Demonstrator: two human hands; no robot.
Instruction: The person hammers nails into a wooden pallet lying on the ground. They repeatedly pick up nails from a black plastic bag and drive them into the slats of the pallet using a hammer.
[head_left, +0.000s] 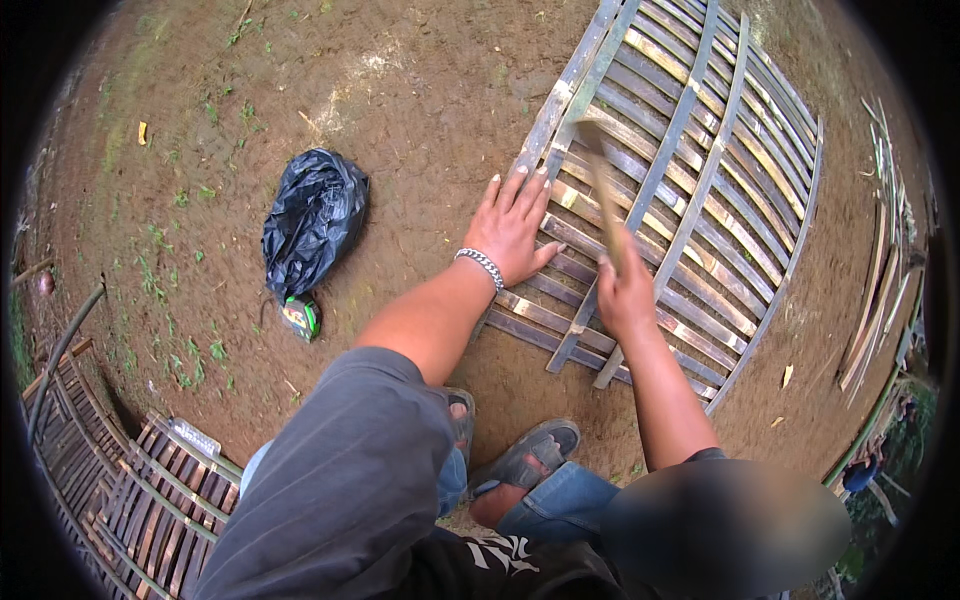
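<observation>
At 9 o'clock, a green-and-black tape measure (300,317) lies just beside a black plastic bag (318,215). The left hand (513,228) rests, fingers spread, on the left edge of a slatted panel (697,195) at 2 o'clock; the right hand (625,287) wraps its fingers round a wooden-handled tool (605,195) pointing toward 12.

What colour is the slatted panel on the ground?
The panel mixes dark grey-brown and pale tan, best seen in the head view.
</observation>
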